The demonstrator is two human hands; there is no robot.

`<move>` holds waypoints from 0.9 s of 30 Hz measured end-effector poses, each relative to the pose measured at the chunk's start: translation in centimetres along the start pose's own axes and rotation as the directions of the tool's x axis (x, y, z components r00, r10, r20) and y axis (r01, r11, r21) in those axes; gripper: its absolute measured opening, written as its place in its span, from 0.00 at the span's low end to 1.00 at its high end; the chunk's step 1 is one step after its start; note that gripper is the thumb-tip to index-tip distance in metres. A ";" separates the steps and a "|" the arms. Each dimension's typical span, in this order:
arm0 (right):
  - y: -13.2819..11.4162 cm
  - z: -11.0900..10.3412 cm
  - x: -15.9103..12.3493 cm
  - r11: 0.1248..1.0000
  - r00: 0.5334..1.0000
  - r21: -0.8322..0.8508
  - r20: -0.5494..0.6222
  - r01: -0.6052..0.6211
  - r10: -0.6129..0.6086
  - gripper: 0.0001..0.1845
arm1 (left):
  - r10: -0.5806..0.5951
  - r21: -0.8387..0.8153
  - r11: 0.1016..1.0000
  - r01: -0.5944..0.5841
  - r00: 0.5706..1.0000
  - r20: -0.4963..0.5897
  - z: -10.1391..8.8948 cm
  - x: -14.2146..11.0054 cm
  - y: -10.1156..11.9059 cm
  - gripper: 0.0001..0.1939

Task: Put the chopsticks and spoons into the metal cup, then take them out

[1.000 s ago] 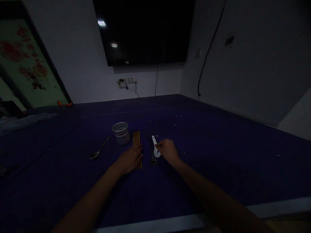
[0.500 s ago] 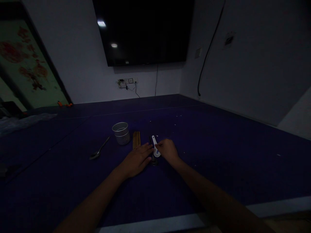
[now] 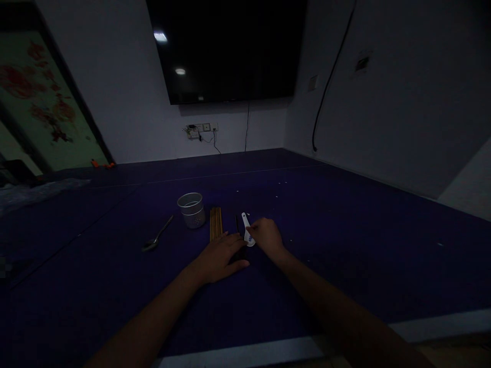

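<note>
A white soup spoon (image 3: 249, 239) with a blue mark in its bowl lies on the purple surface, its handle pointing away from me. My right hand (image 3: 267, 237) pinches its right edge. My left hand (image 3: 221, 256) lies palm down with fingers stretched, the fingertips close to the spoon's bowl. Beneath those fingers runs a dark, thin-handled utensil (image 3: 237, 222); its near end is covered, so its kind is hidden. Several wooden chopsticks (image 3: 216, 221) lie side by side just beyond the left hand, their near ends partly hidden by it.
Left of the chopsticks stands a metal cup (image 3: 192, 210) with small holes. A metal spoon (image 3: 156, 239) rests farther left. Crumpled clear plastic (image 3: 42, 191) lies at the far left. Small white bits dot the purple surface (image 3: 345, 245), and walls bound its back and right.
The white spoon has shifted slightly right with my right hand. My left hand has slid a little toward me and right, its thumb more spread, now covering the dark utensil's near end.
</note>
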State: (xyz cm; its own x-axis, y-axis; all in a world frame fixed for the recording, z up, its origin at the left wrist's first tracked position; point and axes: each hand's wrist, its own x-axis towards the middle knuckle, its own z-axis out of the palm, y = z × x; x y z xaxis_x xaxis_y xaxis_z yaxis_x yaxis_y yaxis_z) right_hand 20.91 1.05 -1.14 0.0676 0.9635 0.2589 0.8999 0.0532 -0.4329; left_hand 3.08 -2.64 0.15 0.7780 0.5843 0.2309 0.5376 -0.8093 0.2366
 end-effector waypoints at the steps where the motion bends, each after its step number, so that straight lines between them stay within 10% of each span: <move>1: 0.0 0.0 0.0 1.000 1.000 0.001 0.000 -0.001 0.001 0.12 | -0.004 0.002 1.000 0.004 1.000 0.001 0.0 0.0 0.0 0.23; 27: -1.9 1.9 -0.4 0.987 0.993 0.116 0.012 0.112 -0.114 0.11 | -0.098 0.021 0.995 0.100 0.992 -0.079 -1.0 -0.7 -2.3 0.24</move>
State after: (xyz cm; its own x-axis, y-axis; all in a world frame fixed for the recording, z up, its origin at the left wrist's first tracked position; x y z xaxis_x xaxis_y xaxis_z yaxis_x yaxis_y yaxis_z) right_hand 18.40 1.03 -2.08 -0.0409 0.9542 0.2962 0.8456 0.1910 -0.4985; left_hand 1.03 -1.16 0.37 0.6935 0.6635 0.2808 0.6190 -0.7481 0.2389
